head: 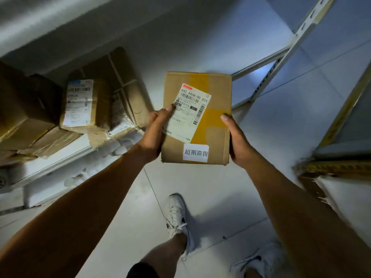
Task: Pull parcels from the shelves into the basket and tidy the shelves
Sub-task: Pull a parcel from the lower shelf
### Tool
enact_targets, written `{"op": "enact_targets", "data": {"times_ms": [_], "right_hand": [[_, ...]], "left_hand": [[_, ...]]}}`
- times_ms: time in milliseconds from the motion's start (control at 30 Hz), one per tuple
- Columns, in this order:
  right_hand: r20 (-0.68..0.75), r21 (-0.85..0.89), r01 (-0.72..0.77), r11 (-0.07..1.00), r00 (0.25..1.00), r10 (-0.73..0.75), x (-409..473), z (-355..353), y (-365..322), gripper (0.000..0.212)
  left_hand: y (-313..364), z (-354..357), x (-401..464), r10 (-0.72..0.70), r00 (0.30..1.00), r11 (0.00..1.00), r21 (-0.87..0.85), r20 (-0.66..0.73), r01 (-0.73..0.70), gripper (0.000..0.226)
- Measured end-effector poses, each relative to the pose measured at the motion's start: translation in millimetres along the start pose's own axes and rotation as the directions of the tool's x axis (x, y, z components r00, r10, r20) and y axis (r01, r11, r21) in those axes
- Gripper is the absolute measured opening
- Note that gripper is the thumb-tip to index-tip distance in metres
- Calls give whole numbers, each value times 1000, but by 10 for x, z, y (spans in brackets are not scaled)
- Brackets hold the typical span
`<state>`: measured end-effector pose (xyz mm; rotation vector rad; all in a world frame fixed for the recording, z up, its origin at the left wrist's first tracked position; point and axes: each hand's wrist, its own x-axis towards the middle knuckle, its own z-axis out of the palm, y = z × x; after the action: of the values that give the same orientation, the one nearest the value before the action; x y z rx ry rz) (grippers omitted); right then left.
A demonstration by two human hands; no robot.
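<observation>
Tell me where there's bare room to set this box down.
Both hands, left hand and right hand, hold the box. Bare floor lies below it, between the left shelf and the right rack. The left shelf is crowded with parcels. No basket shows.

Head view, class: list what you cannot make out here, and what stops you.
- Basket: not in frame.
- Fine print on the held parcel's shipping label: too small, partly under the left hand's thumb.
- Shelf parcels: dim, labels blurred.
- Fingers of both hands, right hand included: hidden behind the parcel.
</observation>
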<state>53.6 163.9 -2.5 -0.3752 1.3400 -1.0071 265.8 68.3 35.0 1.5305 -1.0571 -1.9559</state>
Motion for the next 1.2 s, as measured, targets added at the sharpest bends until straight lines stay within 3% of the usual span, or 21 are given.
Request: {"op": "enact_targets", "data": {"times_ms": [133,200,433,533,633,833,967,1100,1200], "right_hand": [[-50,97,-14,995,999,19,-374,-258,315,92],[-42,113,-10,994,999,15,-580,-409,458,93],[-116,228,-38,973,991,66,-1499,-1076,1073,105],[-204,265,-49,963,973,106,-1945,-1324,1322,111],[-293,328,9,945,952,93,-2410,-1572,1586,96],[-481,500,106,860,859,174,-3375,-2012,2282,97],[-575,533,277,800,811,102,-3955,-2224,2661,89],[-635,631,375,679,753,175,-4403,-2191,3151,104],[-700,651,485,584,681,215,-4696,-2095,3452,109]], "left_hand": [[-190,240,-142,-36,999,999,-14,-8,36,55],[-294,382,-241,-51,999,999,11,21,50,48],[-780,1076,-671,-186,970,972,175,155,159,72],[-987,1404,-846,-224,948,946,283,226,156,95],[-1199,1805,-1024,-276,907,906,400,317,136,106],[-1694,2718,-1470,-411,807,818,562,424,122,46],[-1964,3310,-1805,-484,723,741,671,493,39,52],[-2283,3727,-2147,-570,640,635,770,516,-56,47],[-2526,4044,-2364,-641,555,545,824,530,-158,70]]}}
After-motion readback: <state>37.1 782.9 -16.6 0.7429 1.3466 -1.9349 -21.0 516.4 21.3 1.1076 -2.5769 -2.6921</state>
